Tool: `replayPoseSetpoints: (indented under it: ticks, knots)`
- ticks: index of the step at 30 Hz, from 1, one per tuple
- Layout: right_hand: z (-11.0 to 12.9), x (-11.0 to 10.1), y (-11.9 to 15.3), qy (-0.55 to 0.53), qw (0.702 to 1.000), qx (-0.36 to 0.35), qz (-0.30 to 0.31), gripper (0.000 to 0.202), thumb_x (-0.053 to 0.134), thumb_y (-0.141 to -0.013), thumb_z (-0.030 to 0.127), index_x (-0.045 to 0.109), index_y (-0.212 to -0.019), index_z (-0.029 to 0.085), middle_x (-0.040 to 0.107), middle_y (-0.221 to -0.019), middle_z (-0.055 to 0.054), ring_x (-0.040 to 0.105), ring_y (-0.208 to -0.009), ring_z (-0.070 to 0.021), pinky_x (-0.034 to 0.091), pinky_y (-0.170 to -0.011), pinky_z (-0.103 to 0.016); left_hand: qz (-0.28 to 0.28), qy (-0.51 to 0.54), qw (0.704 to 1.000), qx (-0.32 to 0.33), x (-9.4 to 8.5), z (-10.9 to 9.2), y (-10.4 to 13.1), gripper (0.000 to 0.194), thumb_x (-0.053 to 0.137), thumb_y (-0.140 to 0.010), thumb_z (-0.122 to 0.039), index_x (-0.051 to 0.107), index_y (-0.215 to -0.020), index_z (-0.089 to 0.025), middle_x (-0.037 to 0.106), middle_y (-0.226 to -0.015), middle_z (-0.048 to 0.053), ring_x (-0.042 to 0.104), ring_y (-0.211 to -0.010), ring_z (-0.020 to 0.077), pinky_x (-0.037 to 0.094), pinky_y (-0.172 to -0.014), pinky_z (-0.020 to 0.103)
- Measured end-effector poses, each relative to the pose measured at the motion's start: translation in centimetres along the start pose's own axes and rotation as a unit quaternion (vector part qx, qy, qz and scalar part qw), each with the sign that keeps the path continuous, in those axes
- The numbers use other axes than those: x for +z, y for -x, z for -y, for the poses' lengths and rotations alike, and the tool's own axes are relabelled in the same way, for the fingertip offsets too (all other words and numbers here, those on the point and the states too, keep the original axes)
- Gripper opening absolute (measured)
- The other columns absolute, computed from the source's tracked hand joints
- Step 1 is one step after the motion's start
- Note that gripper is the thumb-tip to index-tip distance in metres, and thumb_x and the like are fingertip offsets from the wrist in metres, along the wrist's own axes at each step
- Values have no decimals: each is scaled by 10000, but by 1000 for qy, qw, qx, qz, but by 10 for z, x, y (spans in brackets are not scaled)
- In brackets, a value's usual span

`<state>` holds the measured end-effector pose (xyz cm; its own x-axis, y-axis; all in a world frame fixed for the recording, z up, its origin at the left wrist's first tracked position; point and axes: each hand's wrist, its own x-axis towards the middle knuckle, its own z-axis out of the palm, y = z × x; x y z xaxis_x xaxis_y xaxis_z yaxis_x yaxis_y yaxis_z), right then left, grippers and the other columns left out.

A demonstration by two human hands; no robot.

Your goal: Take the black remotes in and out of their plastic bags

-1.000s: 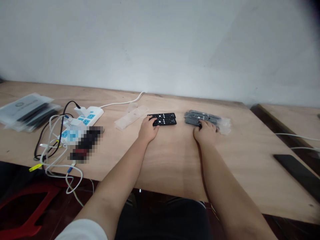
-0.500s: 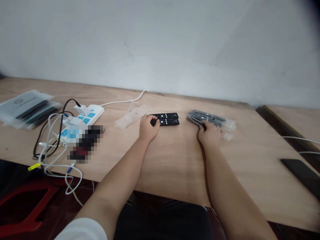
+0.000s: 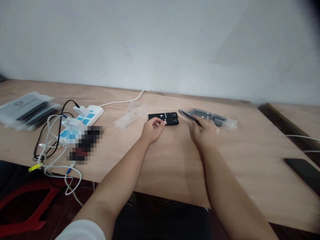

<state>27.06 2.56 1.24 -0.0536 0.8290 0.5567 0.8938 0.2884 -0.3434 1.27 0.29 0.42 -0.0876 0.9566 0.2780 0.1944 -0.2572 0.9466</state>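
Two black remote controls (image 3: 172,120) lie side by side on the wooden table, buttons facing up. My left hand (image 3: 153,129) is at their near edge, covering part of the nearer one. Its fingers are curled in with nothing visible between them. To the right, my right hand (image 3: 205,130) grips a dark remote control in a clear plastic sleeve (image 3: 187,115), its far end tilted up off the table. Behind that hand lie more sleeved remote controls (image 3: 212,115), partly hidden by the fingers.
Flattened plastic sleeves (image 3: 132,116) lie left of the remotes. Farther left are a white power strip (image 3: 94,113) with tangled cables, a pixelated dark object (image 3: 86,145) and a stack of plastic-bagged items (image 3: 30,108). A black phone-like slab (image 3: 303,171) lies at the right edge.
My right hand has lifted one sleeved remote control from the pile and moved it slightly left. My left hand has drawn back toward me from the bare remotes, its fingers curling in.
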Motion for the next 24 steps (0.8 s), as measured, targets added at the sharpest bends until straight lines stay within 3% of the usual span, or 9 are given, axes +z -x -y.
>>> replayPoseSetpoints:
  ticks: [6, 9, 14, 19, 22, 24]
  knots:
    - [19, 1, 2, -33, 998, -41, 23, 408, 456, -1018, 357, 706, -1318, 240, 711, -1354, -71, 618, -1241, -297, 445, -1093, -508, 86, 73, 989, -93, 5, -2, 1, 433, 671, -889, -605, 650, -983, -183, 662, -665, -5, 478, -425, 78, 350, -434, 212]
    - [30, 2, 4, -63, 995, -65, 40, 377, 500, -1002, 346, 729, -1294, 284, 710, -1362, -45, 606, -1266, -309, 433, -1111, -553, 101, 86, 985, -115, 5, -1, -1, 497, 639, -888, -675, 636, -933, -180, 674, -679, 9, 498, -404, 75, 343, -395, 205]
    - [37, 7, 7, -97, 987, -117, 50, 353, 514, -1003, 317, 748, -1268, 318, 727, -1336, -13, 576, -1310, -285, 420, -1143, -542, 90, 134, 975, -150, 2, 2, -7, 610, 520, -896, -787, 576, -783, -190, 660, -620, 24, 526, -370, 99, 328, -340, 214]
    - [43, 9, 8, -82, 985, -133, 70, 358, 522, -986, 278, 753, -1251, 342, 724, -1341, 3, 535, -1351, -290, 385, -1165, -566, 90, 143, 972, -163, 0, 5, -10, 506, 684, -849, -690, 603, -860, -190, 559, -463, -41, 532, -355, 121, 393, -374, 213]
    - [47, 5, 9, -60, 990, -115, 58, 344, 552, -967, 327, 752, -1247, 323, 683, -1402, -17, 498, -1383, -305, 369, -1179, -551, 60, 170, 971, -156, -1, 8, -11, 499, 731, -815, -665, 599, -869, -187, 586, -508, -36, 570, -392, 132, 440, -397, 231]
    - [45, 2, 8, -46, 996, -70, 17, 380, 578, -946, 365, 724, -1289, 287, 625, -1466, -62, 485, -1389, -328, 349, -1187, -558, 38, 187, 971, -143, -2, 9, -12, 514, 741, -791, -676, 596, -850, -186, 593, -533, -34, 565, -397, 127, 445, -394, 238]
